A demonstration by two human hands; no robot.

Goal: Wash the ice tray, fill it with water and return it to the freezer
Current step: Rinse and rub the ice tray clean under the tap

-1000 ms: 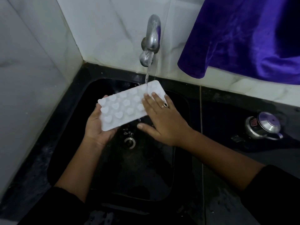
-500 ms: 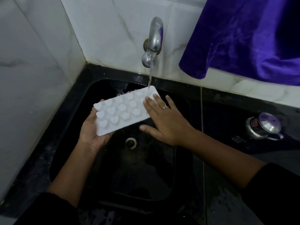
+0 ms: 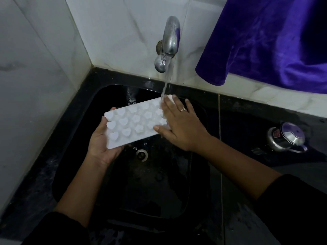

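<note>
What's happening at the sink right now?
A person is rinsing a white ice tray with heart-shaped moulds under a running tap, over a black sink. The left hand cradles the tray's near end from below, while the right hand lies flat across its far end, where the water stream lands. The tray is tilted over the basin. A purple cloth hangs on the right, and a small steel pot sits on the counter.
</note>
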